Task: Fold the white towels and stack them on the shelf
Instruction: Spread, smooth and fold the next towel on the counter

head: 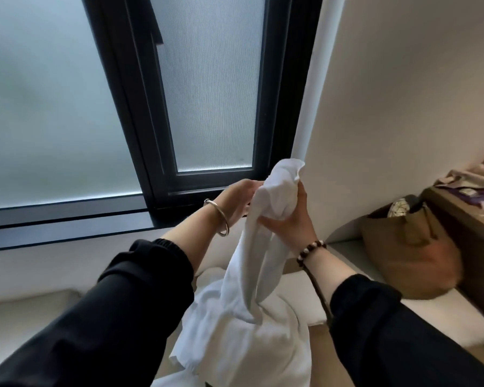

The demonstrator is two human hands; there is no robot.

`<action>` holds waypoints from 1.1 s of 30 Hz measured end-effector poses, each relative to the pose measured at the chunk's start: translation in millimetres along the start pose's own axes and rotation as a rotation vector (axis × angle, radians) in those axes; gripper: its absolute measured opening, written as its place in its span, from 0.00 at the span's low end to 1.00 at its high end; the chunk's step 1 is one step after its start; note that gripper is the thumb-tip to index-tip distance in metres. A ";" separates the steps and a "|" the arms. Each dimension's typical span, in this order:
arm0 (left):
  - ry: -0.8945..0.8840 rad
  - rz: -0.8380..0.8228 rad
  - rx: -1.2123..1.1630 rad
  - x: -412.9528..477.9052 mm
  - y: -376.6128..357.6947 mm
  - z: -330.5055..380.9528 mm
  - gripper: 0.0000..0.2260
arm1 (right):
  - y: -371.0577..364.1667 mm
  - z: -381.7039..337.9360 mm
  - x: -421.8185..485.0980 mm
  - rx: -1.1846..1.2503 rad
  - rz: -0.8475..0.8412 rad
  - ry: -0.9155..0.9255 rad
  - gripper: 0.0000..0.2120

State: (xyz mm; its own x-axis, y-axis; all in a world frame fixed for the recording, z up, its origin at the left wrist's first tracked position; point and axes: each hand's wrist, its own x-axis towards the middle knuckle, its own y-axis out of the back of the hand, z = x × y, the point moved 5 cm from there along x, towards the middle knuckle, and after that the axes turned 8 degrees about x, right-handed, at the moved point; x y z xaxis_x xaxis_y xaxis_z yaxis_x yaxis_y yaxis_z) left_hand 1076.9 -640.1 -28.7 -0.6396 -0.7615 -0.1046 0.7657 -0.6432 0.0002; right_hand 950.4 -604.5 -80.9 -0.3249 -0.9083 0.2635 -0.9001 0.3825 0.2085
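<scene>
Nearby, brown bag (408, 247), window (207, 93), gripped white towel (252, 272)

Both hands — left hand (239, 201), right hand (289, 216) — grip white towel (277, 191), raised.

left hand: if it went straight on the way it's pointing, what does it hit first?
The white towel. The left hand points right and slightly up, with its fingers already at the bunched top. Next in that line is the right hand, gripping the same bunch from the other side. Depth between the hands is unclear.
</scene>
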 end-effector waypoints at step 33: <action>0.032 -0.819 0.392 180.6 -532.1 72.3 0.13 | 595.4 -3.1 -78.6 0.066 0.749 -0.125 0.26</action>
State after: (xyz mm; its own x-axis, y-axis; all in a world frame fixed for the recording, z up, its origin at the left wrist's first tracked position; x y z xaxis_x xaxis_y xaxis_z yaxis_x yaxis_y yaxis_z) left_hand 549.0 -441.2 24.2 -0.9671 -0.0552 -0.2484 -0.0094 -0.9678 0.2516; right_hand 440.9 -304.9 25.5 -0.8828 -0.4238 0.2025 -0.4402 0.8969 -0.0420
